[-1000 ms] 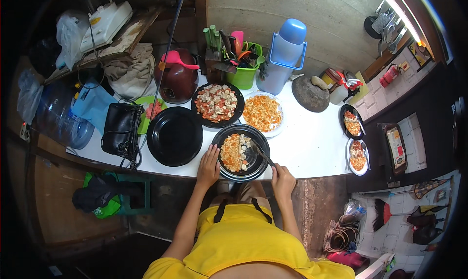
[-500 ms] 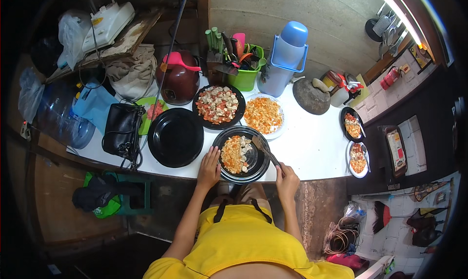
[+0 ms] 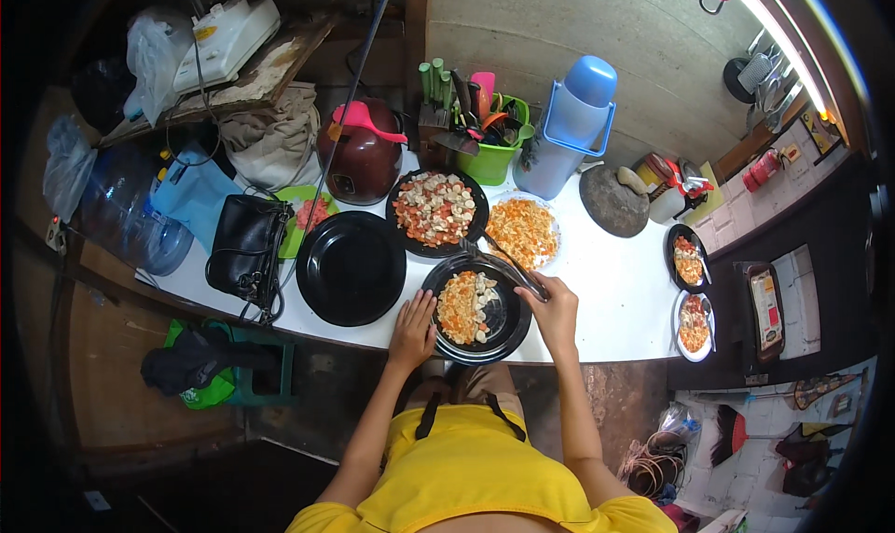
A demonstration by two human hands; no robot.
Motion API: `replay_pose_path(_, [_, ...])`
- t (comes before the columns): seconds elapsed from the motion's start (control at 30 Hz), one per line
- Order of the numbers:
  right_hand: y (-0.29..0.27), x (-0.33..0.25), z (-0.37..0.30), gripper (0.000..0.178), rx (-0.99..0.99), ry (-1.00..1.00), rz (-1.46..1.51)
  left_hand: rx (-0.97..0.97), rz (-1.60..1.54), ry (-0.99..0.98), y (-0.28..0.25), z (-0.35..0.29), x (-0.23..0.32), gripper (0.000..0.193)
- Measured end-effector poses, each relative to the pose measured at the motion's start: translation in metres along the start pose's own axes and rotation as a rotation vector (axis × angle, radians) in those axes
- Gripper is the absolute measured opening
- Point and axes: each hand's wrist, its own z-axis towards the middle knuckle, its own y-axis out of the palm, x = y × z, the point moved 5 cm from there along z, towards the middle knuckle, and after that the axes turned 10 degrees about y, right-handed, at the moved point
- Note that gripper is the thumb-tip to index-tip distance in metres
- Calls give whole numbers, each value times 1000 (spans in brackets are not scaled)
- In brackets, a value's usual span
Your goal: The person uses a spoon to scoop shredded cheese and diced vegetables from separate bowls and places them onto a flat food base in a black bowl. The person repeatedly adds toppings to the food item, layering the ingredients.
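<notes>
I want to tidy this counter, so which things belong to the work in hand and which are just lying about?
In use:
- front black plate, left hand at its edge
- tongs, in the right hand
- chopped food, probably
- shredded orange food, probably

Lying about, apparently:
- black bag
- maroon cooker
- blue flask

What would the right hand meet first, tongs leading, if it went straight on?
Probably the black plate of chopped food, up and left of the right hand; depth is unclear, so the tongs might clear its rim.
</notes>
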Motion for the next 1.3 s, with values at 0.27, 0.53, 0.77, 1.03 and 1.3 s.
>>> replay_pose_path(0.27, [28,-42,44,24,38,-360,-425,-10,5,-9,0,0,-1,56])
replay_pose_path(0.53, [61,-67,72,21,3,-472,-496,-23,7,-13,-1,0,0,56])
replay_pose_path(0.77, [92,-62,81,18,-128,-420,-385,-18,19,-10,0,-1,-3,55])
replay_pose_path(1.03, [70,-70,98,16,26,-455,-311,-19,9,-5,-2,-1,-1,56])
replay_pose_path(1.3, [56,-62,118,17,8,-404,-231,-9,-20,-3,-3,1,0,56])
